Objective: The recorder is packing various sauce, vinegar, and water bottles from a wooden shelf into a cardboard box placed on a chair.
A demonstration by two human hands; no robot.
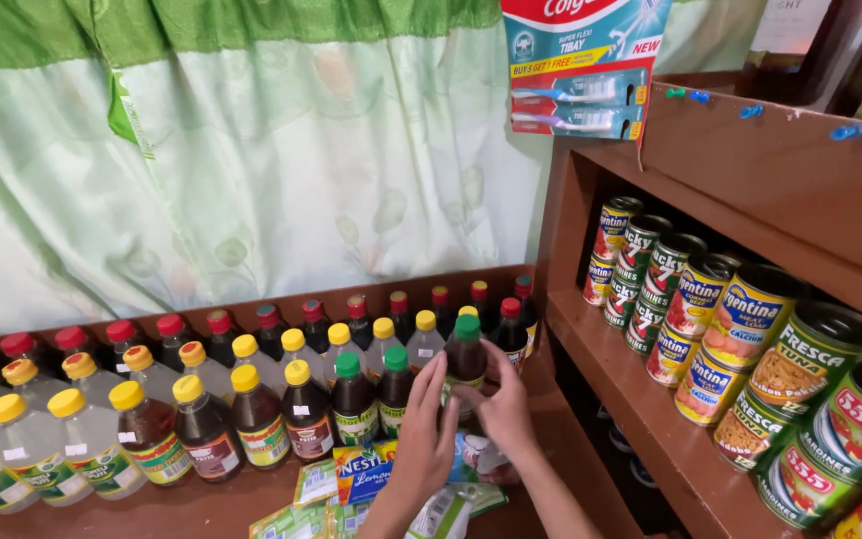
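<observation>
Both my hands are around a dark bottle with a green cap (466, 351) that stands at the right end of the front row of bottles on a wooden counter (202, 504). My left hand (425, 431) presses its left side with fingers upright. On the bottle's right side, my right hand (503, 404) wraps the lower part. Two more green-capped dark bottles (354, 397) stand just left of it.
Rows of red-capped and yellow-capped bottles (202, 389) fill the counter in front of a green curtain (231, 160). Sachet packets (361, 474) lie under my hands. A wooden shelf (641, 399) on the right holds stacked cans (740, 319). A toothbrush pack (579, 70) hangs above.
</observation>
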